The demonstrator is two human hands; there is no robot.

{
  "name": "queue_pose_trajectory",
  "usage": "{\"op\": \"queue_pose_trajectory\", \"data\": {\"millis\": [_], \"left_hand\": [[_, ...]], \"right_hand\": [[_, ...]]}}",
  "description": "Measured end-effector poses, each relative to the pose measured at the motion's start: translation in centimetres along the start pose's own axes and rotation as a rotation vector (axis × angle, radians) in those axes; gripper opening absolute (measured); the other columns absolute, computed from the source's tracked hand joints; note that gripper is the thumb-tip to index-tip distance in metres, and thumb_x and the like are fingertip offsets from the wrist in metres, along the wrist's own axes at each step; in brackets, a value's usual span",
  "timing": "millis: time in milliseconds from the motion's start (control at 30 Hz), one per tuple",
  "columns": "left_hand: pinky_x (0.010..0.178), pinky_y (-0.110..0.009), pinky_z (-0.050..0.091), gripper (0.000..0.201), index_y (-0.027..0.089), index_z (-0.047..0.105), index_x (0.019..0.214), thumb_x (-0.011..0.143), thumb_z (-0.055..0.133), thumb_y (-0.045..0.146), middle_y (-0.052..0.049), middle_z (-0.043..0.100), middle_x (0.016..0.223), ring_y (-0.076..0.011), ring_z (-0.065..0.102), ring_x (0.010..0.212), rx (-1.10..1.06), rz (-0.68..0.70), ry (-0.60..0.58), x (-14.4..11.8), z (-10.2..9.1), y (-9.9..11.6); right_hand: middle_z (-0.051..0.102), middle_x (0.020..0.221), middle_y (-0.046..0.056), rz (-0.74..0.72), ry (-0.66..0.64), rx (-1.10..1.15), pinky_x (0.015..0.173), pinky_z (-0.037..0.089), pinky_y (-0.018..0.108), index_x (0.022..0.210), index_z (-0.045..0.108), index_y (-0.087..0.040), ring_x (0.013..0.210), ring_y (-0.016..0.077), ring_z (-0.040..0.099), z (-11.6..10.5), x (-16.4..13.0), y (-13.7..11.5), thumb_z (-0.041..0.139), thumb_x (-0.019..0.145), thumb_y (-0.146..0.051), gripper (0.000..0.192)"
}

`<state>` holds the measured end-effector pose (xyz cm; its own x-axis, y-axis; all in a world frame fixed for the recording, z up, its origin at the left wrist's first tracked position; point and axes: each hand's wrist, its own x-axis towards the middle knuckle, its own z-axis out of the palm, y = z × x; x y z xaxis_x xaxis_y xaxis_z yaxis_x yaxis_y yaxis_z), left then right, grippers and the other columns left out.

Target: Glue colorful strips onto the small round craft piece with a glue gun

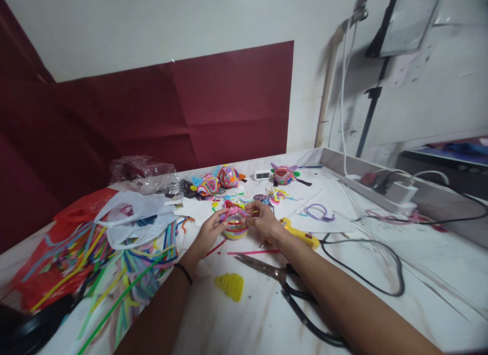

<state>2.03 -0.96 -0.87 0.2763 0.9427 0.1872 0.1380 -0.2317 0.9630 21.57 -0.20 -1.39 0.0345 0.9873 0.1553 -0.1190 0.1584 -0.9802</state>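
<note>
A small round craft piece (235,232), ringed with coloured pipe cleaners, is between my hands above the table. My left hand (209,234) grips its left rim with thumb and fingertips. My right hand (263,221) is closed at the right rim, fingers pinched on a pipe cleaner (239,212) in pink and purple along the top edge. Its exact ends are hidden by my fingers. Below lie a red pipe cleaner (253,252), large black-handled scissors (267,267) and a yellow fuzzy patch (231,286). A yellow glue gun (299,234) rests by my right forearm.
Finished fish-like craft balls (229,177) and another (285,175) stand at the back beside a small digital display (262,175). Bundled pipe cleaners (129,273) and a red bag (41,273) fill the left. A power strip (381,195) and black cord (400,278) lie right.
</note>
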Motion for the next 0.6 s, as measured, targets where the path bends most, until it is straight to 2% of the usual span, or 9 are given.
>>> {"op": "queue_pose_trajectory", "data": {"millis": [133,300,400,600], "left_hand": [[0.111,-0.042,0.032,0.048,0.020,0.060,0.125,0.082,0.061,0.042,-0.010,0.055,0.137,-0.0285,0.045,0.132,-0.046,0.046,0.015,0.3,-0.4,-0.8],[0.115,-0.042,0.025,0.051,0.022,0.057,0.128,0.083,0.060,0.045,-0.010,0.052,0.140,-0.0273,0.040,0.136,-0.064,0.042,-0.005,0.6,-0.8,-1.7],[0.115,-0.041,0.026,0.055,0.023,0.054,0.131,0.083,0.059,0.048,-0.009,0.047,0.144,-0.0273,0.037,0.137,-0.069,0.030,-0.006,0.5,-0.8,-1.6],[0.108,-0.040,0.038,0.061,0.026,0.038,0.142,0.087,0.053,0.047,-0.009,0.040,0.149,-0.0261,0.041,0.135,-0.155,-0.037,0.047,0.2,0.0,-1.1]], "right_hand": [[0.055,0.070,-0.004,0.012,-0.004,0.008,0.061,0.046,0.027,0.079,0.057,-0.021,0.066,0.0137,0.051,0.0,-0.1,-0.1,0.073,0.044,-0.018,0.039],[0.056,0.072,-0.004,0.014,-0.005,0.013,0.063,0.047,0.028,0.080,0.057,-0.021,0.069,0.0143,0.053,0.0,-0.1,-0.1,0.075,0.044,-0.020,0.040],[0.056,0.072,-0.004,0.019,-0.009,0.012,0.063,0.048,0.028,0.080,0.056,-0.021,0.070,0.0146,0.053,0.0,-0.1,-0.1,0.076,0.044,-0.021,0.041],[0.054,0.071,-0.004,0.022,-0.019,0.002,0.062,0.047,0.028,0.080,0.056,-0.021,0.068,0.0145,0.052,0.0,-0.2,-0.3,0.077,0.044,-0.023,0.042]]}}
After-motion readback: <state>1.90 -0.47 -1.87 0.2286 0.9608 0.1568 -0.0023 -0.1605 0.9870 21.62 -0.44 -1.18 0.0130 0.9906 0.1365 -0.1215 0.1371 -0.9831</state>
